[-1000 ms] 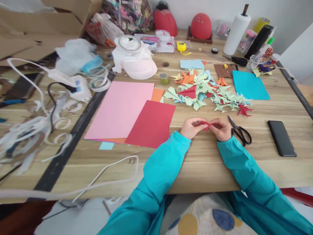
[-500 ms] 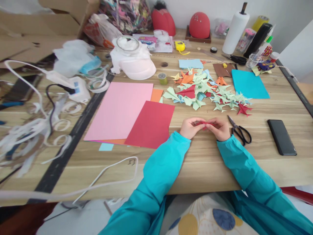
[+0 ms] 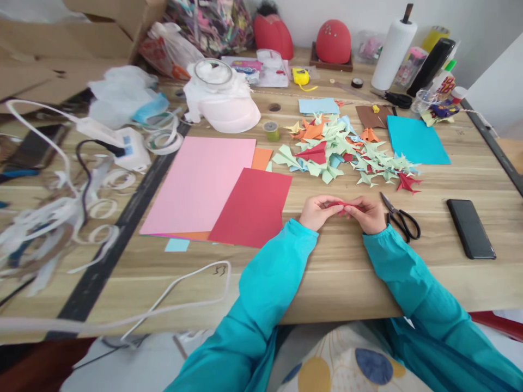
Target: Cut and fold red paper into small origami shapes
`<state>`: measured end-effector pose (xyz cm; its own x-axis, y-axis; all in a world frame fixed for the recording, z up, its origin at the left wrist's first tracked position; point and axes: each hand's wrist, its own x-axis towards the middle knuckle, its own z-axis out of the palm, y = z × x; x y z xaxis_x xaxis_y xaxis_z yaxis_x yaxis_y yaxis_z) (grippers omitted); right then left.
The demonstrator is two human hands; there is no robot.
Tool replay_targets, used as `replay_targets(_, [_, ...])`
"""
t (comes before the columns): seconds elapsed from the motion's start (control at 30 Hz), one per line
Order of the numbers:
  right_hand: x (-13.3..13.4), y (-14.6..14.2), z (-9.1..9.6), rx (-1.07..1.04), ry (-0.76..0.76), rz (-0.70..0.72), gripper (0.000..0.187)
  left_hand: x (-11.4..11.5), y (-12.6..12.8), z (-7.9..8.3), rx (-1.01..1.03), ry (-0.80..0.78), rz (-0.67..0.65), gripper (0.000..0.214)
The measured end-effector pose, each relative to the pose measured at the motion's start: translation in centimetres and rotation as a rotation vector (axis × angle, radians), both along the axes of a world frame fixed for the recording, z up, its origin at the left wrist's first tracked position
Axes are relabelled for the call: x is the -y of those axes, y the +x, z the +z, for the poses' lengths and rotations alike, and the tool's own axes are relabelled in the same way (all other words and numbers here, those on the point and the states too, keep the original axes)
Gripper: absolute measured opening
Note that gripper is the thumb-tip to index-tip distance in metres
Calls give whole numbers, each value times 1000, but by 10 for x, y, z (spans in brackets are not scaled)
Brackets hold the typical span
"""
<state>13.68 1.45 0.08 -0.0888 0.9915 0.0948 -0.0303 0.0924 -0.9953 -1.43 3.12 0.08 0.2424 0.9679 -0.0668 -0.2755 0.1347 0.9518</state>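
My left hand (image 3: 318, 212) and my right hand (image 3: 366, 214) meet over the table, both closed on one small piece of red folded paper (image 3: 342, 206). Fingers and thumbs pinch it from either side, and most of it is hidden. Beyond them lies a heap of folded paper shapes (image 3: 339, 142), mostly pale green with some orange, red and blue ones. Black-handled scissors (image 3: 402, 220) rest just right of my right hand. To the left of my left hand, a red paper sheet (image 3: 253, 209) overlaps a pink sheet (image 3: 208, 179).
A dark phone (image 3: 471, 228) lies at the right. Blue paper (image 3: 419, 140) sits behind it, near a brown piece (image 3: 372, 116). White cable (image 3: 180, 310) crosses the front left. A power strip (image 3: 116, 142), tape rolls and plastic strips crowd the left side.
Both hands stay in nearly the same place. The fingers have shifted slightly on the red paper, and a little more of it shows between them.
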Motion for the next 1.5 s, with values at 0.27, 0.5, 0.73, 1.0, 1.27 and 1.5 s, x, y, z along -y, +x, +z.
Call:
replay_targets(0.27, [2, 0, 0, 65, 8, 23, 24, 0, 0, 0, -42, 3, 5, 25])
replay_targets(0.5, [1, 1, -5, 45, -2, 23, 26, -2, 0, -3, -19, -22, -4, 28])
replay_targets(0.73, [3, 2, 1, 18, -8, 27, 25, -1, 0, -5, -57, -35, 8, 31])
replay_targets(1.0, [1, 4, -4, 35, 19, 13, 23, -2, -1, -6, -105, -9, 38, 30])
replay_targets(1.27, [2, 2, -8, 84, 16, -9, 25, -1, 0, -6, -79, -21, 43, 29])
replay_targets(1.5, [4, 1, -9, 111, 22, -35, 27, 1, 5, -3, -75, 40, 48, 32])
